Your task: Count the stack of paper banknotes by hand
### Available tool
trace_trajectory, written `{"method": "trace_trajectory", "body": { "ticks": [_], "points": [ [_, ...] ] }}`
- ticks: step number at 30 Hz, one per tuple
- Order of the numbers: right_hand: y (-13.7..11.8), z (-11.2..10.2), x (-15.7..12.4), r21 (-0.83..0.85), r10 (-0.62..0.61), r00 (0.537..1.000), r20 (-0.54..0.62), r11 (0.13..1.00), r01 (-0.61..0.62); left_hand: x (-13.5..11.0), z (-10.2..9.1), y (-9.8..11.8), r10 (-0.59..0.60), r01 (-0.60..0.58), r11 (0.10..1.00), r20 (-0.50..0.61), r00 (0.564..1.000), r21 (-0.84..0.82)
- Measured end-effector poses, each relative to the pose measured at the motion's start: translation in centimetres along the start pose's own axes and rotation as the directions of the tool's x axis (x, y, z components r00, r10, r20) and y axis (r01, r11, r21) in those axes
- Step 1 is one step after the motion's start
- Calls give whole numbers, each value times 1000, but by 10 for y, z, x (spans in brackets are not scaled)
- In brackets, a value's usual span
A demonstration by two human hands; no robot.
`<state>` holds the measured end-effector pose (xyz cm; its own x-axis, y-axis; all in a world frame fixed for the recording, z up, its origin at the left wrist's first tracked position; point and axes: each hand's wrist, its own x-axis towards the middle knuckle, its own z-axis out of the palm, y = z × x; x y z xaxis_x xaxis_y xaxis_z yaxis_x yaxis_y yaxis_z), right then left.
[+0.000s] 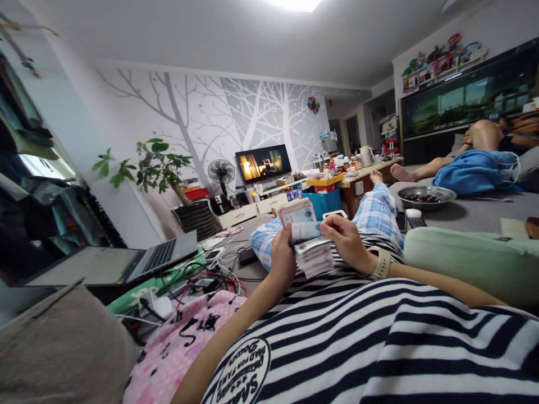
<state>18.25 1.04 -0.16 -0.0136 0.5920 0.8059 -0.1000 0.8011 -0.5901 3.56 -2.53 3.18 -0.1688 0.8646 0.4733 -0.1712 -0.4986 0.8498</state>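
Note:
A stack of banknotes is spread between my two hands above my lap, some notes fanned upward and the rest hanging in a thick layered bundle. My left hand is closed around the left side of the stack, thumb on its face. At the right edge of a bluish-grey note, my right hand pinches with thumb and fingertips; a pale watch is on that wrist. Behind the right hand, part of a white-edged object shows; its kind is unclear.
On my left are an open laptop, tangled cables and a pink cloth. To the right lie a metal bowl of dark fruit, a remote and a green cushion. Another person's bare leg rests farther right.

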Motion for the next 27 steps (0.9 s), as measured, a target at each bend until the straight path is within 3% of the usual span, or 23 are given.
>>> {"method": "trace_trajectory", "body": {
  "ticks": [3, 8, 15, 27],
  "points": [
    [0, 0, -1, 30, -17, 999, 28, 999, 16, 1, -1, -2, -19, 19, 1000, -10, 1000, 19],
    [0, 1, -2, 66, -11, 999, 35, 998, 9, 3, -3, -11, -57, 61, 994, 40, 998, -89],
    [2, 2, -1, 74, -11, 1000, 29, 997, 9, 1, -2, -9, -113, 113, 987, 2, 994, -114],
    [2, 2, 0, 73, -26, 999, 24, 997, 24, 2, -4, -5, 4, -3, 1000, -41, 999, 17]
  ]
}}
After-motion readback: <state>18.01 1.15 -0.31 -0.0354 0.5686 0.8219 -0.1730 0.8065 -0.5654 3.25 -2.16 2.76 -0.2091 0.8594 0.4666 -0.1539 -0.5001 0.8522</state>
